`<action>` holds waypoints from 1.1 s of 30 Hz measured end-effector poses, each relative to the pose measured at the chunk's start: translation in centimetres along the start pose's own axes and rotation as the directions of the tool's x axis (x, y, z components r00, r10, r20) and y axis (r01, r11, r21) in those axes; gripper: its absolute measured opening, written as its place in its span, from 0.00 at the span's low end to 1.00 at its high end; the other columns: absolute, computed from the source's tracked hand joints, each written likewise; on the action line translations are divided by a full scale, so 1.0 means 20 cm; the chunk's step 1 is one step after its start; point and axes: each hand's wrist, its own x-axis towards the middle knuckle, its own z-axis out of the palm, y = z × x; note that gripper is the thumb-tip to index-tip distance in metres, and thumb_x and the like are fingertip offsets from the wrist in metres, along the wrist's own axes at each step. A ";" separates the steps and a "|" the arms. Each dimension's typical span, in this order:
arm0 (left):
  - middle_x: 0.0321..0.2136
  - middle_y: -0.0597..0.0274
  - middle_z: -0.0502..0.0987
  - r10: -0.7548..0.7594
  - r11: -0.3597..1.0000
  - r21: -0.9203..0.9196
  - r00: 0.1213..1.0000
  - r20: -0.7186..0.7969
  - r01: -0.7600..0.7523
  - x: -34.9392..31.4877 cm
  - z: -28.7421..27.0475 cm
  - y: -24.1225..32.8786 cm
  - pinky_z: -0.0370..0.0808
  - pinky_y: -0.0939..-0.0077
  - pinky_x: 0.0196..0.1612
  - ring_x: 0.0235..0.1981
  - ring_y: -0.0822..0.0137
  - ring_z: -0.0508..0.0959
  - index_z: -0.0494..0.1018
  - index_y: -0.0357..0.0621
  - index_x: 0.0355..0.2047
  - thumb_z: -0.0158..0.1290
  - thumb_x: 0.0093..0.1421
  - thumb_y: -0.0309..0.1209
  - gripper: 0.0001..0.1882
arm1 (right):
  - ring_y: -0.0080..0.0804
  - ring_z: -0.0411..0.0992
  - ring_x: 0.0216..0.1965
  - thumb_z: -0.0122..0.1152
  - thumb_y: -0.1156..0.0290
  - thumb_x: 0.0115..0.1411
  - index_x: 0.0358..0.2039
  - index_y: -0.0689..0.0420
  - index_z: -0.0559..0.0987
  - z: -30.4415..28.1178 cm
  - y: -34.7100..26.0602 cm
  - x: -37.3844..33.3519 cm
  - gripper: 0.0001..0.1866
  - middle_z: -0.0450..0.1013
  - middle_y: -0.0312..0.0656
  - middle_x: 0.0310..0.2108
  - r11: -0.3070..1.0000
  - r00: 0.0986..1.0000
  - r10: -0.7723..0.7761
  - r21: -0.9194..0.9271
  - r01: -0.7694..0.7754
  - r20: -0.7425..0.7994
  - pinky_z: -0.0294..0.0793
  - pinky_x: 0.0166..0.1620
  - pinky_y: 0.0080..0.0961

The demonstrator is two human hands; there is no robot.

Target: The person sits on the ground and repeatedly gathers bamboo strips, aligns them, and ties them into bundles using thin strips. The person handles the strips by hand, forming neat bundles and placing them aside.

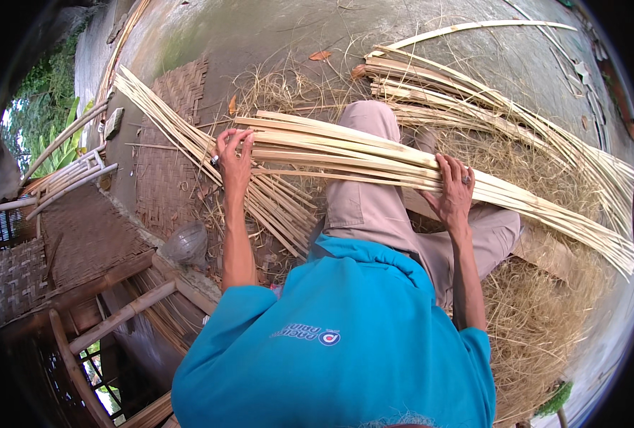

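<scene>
- Held bundle (359,151) of pale split strips: crosswise over the raised trouser leg (349,203), long axis running left to right, right end dipping nearer the person's side.
- Right hand (454,185): closed around the held bundle partway along, thumb under, fingers over; a long tail runs on past it rightward.
- Left hand (235,153): at the held bundle's left end, fingers bent at the strip tips (pinching or just touching, can't tell from where I stand).
- Key relation: the held bundle stretches between both hands and beyond the right one; left hand is nearer the fanned left tips, right hand has the body of it.
- Counts: two hands, one ring visible on each; one held bundle, strips overlap too much to number.
- Two other strip piles: left pile (181,132) beyond and below the held bundle's left end, right pile (502,114) on its far side.
- One woven mat (161,171) on the ground, left of the held bundle.
- Loose shavings (545,328), uncountable, on the held bundle's near side, right.
</scene>
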 end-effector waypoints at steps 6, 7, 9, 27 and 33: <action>0.59 0.58 0.63 0.032 0.986 -0.167 0.994 0.105 -0.015 0.08 -0.01 -0.06 0.62 0.52 0.64 0.62 0.53 0.62 0.84 0.52 0.40 0.65 0.59 0.47 0.16 | 0.38 0.59 0.67 0.74 0.42 0.47 0.67 0.45 0.65 0.00 0.00 -0.01 0.50 0.64 0.37 0.63 1.000 1.000 0.001 -0.003 -0.001 -0.009 0.43 0.72 0.48; 0.59 0.57 0.63 0.016 0.971 -0.240 0.993 0.115 0.013 0.08 0.01 -0.08 0.62 0.53 0.64 0.62 0.53 0.63 0.84 0.51 0.39 0.65 0.59 0.47 0.16 | 0.38 0.59 0.67 0.74 0.42 0.47 0.67 0.45 0.65 -0.01 0.00 -0.01 0.49 0.64 0.37 0.63 1.000 1.000 -0.001 -0.002 0.000 -0.011 0.43 0.72 0.49; 0.58 0.56 0.62 -0.004 0.934 -0.355 0.992 0.124 0.048 0.08 0.03 -0.11 0.62 0.53 0.65 0.62 0.52 0.63 0.84 0.49 0.39 0.65 0.59 0.47 0.17 | 0.38 0.60 0.67 0.74 0.42 0.47 0.67 0.45 0.65 0.00 0.00 -0.01 0.49 0.64 0.37 0.63 1.000 1.000 -0.001 -0.004 0.001 -0.018 0.44 0.72 0.49; 0.65 0.65 0.64 0.242 0.958 -0.153 0.970 -0.009 -0.241 0.09 0.03 0.32 0.50 0.53 0.71 0.68 0.55 0.53 0.86 0.56 0.34 0.66 0.58 0.44 0.10 | 0.37 0.60 0.67 0.76 0.45 0.46 0.67 0.44 0.64 0.00 0.00 -0.01 0.50 0.64 0.37 0.63 1.000 1.000 0.001 0.005 -0.001 -0.012 0.45 0.71 0.50; 0.47 0.66 0.79 0.509 0.734 -0.557 0.858 0.073 -0.388 -0.21 0.19 0.86 0.64 0.61 0.61 0.56 0.62 0.69 0.85 0.50 0.30 0.63 0.61 0.41 0.10 | 0.37 0.60 0.66 0.77 0.50 0.45 0.68 0.44 0.64 0.01 0.01 -0.01 0.50 0.64 0.37 0.63 1.000 1.000 -0.003 0.007 0.003 -0.015 0.46 0.71 0.50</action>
